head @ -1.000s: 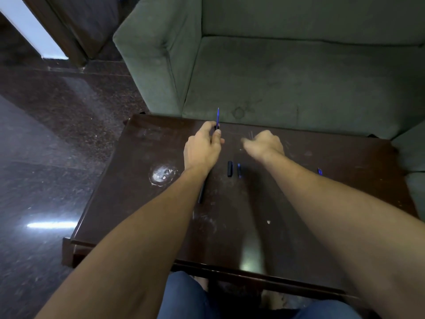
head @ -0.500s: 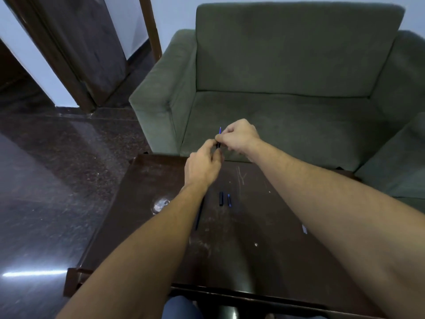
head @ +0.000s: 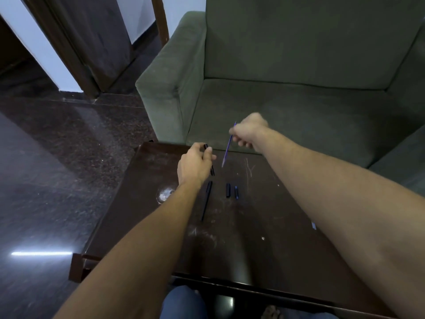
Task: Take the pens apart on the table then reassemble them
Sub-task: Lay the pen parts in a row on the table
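Note:
My left hand grips a black pen barrel over the far part of the dark wooden table. My right hand, raised above the far table edge, pinches a thin blue ink refill whose tip points down toward the table. The barrel and the refill are apart. On the table lie a long black pen, a short black cap and a small blue piece.
A green sofa stands right behind the table. Dark polished floor lies to the left, with a wooden door frame beyond. A whitish smudge marks the table. My knees show below the near edge.
The two hands were together on the pen; now they have drawn apart, the right hand pulling the blue refill out up and to the right while the left keeps the black barrel.

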